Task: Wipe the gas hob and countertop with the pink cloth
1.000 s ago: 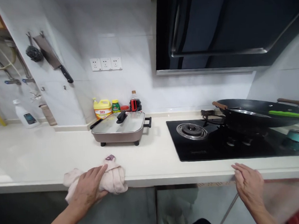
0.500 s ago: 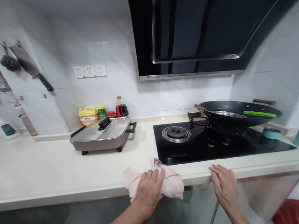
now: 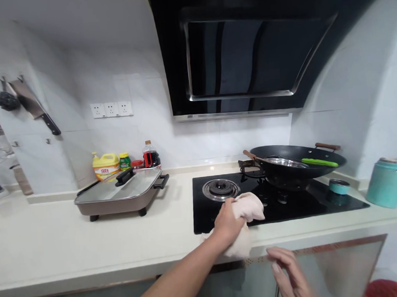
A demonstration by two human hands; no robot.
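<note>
Your left hand (image 3: pixel 229 223) grasps the cloth (image 3: pixel 249 207), bunched over the front edge of the stove (image 3: pixel 307 204), its lower part over the counter's (image 3: pixel 150 241) front edge; whether it presses down, you can't tell. Your right hand (image 3: pixel 290 275) is free, fingers loosely bent, near that edge. The wok (image 3: pixel 296 171) sits behind, rightward.
</note>
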